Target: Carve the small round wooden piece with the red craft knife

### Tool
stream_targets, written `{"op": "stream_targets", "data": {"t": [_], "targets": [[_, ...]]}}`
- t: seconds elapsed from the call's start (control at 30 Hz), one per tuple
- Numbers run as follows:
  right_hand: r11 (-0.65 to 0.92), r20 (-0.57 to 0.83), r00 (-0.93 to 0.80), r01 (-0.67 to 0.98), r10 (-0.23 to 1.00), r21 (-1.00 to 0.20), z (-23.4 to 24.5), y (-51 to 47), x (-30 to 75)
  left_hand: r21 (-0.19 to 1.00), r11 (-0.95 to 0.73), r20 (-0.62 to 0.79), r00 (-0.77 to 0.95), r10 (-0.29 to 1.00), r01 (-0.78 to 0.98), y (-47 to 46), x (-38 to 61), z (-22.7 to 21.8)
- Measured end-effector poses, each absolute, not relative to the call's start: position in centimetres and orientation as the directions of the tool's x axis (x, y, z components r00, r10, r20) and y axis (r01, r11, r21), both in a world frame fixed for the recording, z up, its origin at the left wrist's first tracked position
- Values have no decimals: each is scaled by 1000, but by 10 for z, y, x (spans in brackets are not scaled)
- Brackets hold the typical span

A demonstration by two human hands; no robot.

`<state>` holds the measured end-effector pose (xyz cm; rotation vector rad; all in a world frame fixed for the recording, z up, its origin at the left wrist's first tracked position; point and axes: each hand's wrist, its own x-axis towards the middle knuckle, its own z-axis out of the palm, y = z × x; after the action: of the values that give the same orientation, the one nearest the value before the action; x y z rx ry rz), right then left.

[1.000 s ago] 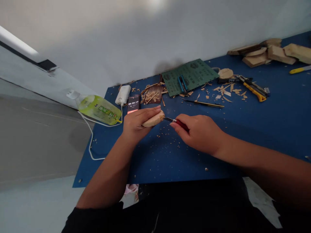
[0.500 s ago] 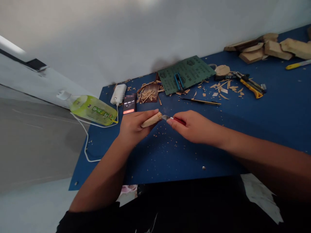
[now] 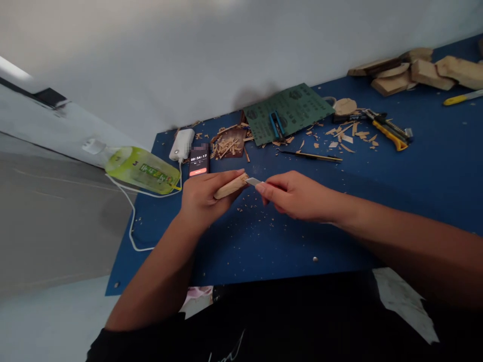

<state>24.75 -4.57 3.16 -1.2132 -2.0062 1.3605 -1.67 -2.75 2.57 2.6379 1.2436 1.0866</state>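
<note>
Above the blue table (image 3: 415, 186), inside its near edge, the left hand (image 3: 199, 196) grips one wood piece (image 3: 230, 188) — its end meeting the one knife (image 3: 254, 182) clasped in the right hand (image 3: 298, 197). Tabletop spreads widely rightward; beyond lie one phone (image 3: 198, 163), one green sheet (image 3: 304, 111) and, farthest, wood blocks (image 3: 432, 75).

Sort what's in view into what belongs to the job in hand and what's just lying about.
Belongs to the job:
pale elongated wooden piece, in the left hand
silver-bladed knife, in the right hand

Seemingly just lying about:
clear plastic bottle of yellow-green liquid
black rectangular phone, screen lit
flat green printed sheet
yellow-and-black utility knife
pale angular wooden blocks
</note>
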Motion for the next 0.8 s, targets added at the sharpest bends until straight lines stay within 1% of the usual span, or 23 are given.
{"op": "stream_targets", "data": {"t": [0.03,0.07,0.13,0.17,0.2,0.23,0.27,0.3,0.37,0.4,0.43,0.47,0.5,0.53,0.57,0.6,0.63,0.67,0.7,0.73,0.77,0.8], "targets": [[174,-96,-515,451,852,-875,32,-48,247,293,-682,585,439,682,670,-29,-17,27],[242,-52,-489,518,871,-820,33,-51,247,280,-690,587,449,673,668,-29,-17,27],[367,51,-431,693,901,-621,33,-59,247,261,-705,589,470,658,660,-29,-17,26],[393,85,-411,761,908,-516,32,-63,246,258,-710,587,477,654,655,-28,-17,25],[399,95,-401,804,911,-440,32,-65,246,259,-714,585,483,651,650,-28,-17,24],[395,88,-395,825,915,-405,31,-67,247,262,-719,584,487,650,644,-27,-16,23],[388,76,-393,824,916,-414,31,-67,247,267,-723,580,493,649,638,-27,-16,22],[380,61,-398,802,915,-461,31,-65,247,269,-728,577,500,647,631,-26,-15,22],[334,7,-428,696,904,-635,32,-59,248,265,-733,573,509,642,626,-27,-15,22],[278,-39,-450,616,892,-737,33,-55,249,257,-732,573,510,641,631,-27,-14,23],[190,-101,-476,526,874,-829,33,-51,250,244,-729,579,507,639,640,-28,-15,24],[79,-174,-505,440,845,-895,34,-48,250,229,-727,589,503,633,647,-29,-15,25],[-37,-246,-537,370,807,-928,35,-45,251,210,-728,599,502,624,653,-29,-16,27],[-125,-299,-561,328,772,-936,35,-44,251,193,-730,606,505,614,655,-29,-17,27],[-161,-321,-575,313,752,-936,35,-43,251,182,-734,609,511,607,655,-30,-18,28],[-127,-304,-574,328,760,-936,34,-43,251,176,-735,608,515,605,655,-29,-19,28],[-30,-251,-557,375,792,-927,33,-44,251,175,-733,602,518,608,657,-29,-21,28],[105,-169,-527,450,833,-887,32,-46,250,178,-732,591,523,613,657,-28,-21,27],[240,-76,-495,542,865,-805,31,-49,250,186,-734,581,529,618,654,-28,-22,26],[340,5,-469,634,883,-694,29,-52,250,198,-736,572,533,623,647,-27,-22,25],[396,58,-449,710,892,-582,28,-54,249,212,-740,567,537,625,639,-26,-22,23],[414,83,-432,764,898,-495,26,-57,249,225,-743,561,539,628,631,-26,-22,22]]}}
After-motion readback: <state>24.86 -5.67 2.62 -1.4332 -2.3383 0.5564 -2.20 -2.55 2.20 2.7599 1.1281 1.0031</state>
